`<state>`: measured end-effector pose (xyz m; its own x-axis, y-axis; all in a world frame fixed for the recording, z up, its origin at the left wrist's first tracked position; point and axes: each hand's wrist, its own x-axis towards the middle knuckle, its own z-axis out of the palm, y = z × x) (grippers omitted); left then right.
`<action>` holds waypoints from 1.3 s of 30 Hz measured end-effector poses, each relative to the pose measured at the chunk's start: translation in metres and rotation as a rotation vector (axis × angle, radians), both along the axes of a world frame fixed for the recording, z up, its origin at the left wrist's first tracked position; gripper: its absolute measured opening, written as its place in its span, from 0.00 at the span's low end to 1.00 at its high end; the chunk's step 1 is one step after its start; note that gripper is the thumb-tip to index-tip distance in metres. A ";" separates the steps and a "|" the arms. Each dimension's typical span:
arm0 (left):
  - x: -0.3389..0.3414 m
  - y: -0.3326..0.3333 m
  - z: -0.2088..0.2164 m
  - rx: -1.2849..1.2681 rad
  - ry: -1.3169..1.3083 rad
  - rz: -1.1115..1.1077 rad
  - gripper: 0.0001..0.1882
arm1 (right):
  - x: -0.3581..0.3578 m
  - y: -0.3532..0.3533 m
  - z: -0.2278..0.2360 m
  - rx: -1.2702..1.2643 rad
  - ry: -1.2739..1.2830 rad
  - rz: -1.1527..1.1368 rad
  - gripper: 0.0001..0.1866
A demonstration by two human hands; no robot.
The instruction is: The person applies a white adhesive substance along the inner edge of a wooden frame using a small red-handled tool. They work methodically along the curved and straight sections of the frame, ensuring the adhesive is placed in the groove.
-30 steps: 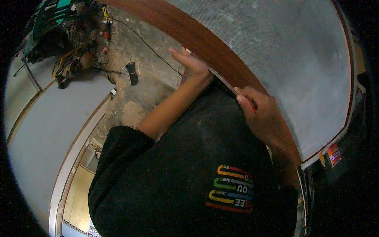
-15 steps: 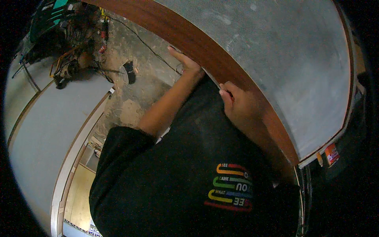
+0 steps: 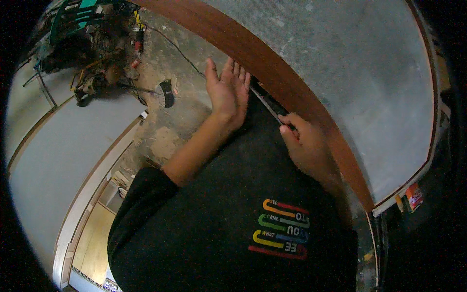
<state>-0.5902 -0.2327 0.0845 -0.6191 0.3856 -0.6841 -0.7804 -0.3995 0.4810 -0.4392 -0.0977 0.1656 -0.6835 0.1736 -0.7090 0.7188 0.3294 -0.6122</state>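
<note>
My left hand [image 3: 227, 95] is open, palm showing, with the fingers extended and their tips close beside the brown wood-grain edge band [image 3: 272, 61] of a large grey panel [image 3: 340, 73]. My right hand [image 3: 307, 146] is closed around a long, thin metal tool [image 3: 265, 103] with a bit of red at its grip. The tool's shaft points up and left toward my left fingertips, alongside the band. Its exact kind does not show, and my fingers hide most of the handle.
A brush-like head [image 3: 166, 93] lies on the stained concrete floor [image 3: 163, 138] at left. Behind it are a green plastic chair [image 3: 80, 17], dark clutter and a cable [image 3: 175, 46]. Another pale panel [image 3: 73, 151] stands far left. A small red packet [image 3: 414, 197] sits by the panel's right corner.
My left hand has come away from the band and turned its palm into view, fingers spread. My right hand has moved slightly right and down, and more of the tool's shaft shows.
</note>
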 end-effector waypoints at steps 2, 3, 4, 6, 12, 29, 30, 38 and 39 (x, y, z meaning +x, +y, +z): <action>-0.004 0.003 0.007 -0.015 -0.072 0.047 0.57 | 0.008 -0.001 0.007 -0.001 0.012 -0.022 0.16; -0.005 0.002 0.010 -0.014 -0.116 0.082 0.58 | 0.011 -0.001 0.010 -0.001 0.013 -0.030 0.16; -0.007 0.001 0.013 -0.029 -0.119 0.077 0.57 | 0.013 -0.001 0.012 0.011 0.018 -0.058 0.17; -0.006 -0.006 0.014 -0.029 -0.104 0.031 0.57 | 0.014 0.001 0.015 0.025 0.048 -0.081 0.16; 0.017 0.000 -0.033 -0.350 0.121 0.098 0.42 | 0.002 0.008 0.003 0.073 0.093 -0.092 0.15; 0.023 0.030 -0.093 -0.056 -0.144 0.225 0.61 | -0.022 0.001 -0.039 0.102 -0.032 0.018 0.13; 0.027 0.024 -0.088 -0.044 -0.081 0.157 0.61 | -0.016 0.005 -0.033 0.087 -0.025 0.032 0.13; 0.048 0.036 -0.068 0.125 -0.075 0.234 0.48 | -0.004 0.025 -0.005 0.153 -0.020 0.031 0.12; 0.045 0.041 -0.068 0.003 -0.094 0.251 0.46 | -0.010 0.025 -0.012 0.154 0.005 0.041 0.13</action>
<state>-0.5449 -0.1920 0.0169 -0.6290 0.2301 -0.7426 -0.6982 -0.5873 0.4094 -0.4494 -0.0725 0.1531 -0.6958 0.2518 -0.6727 0.6998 0.4488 -0.5558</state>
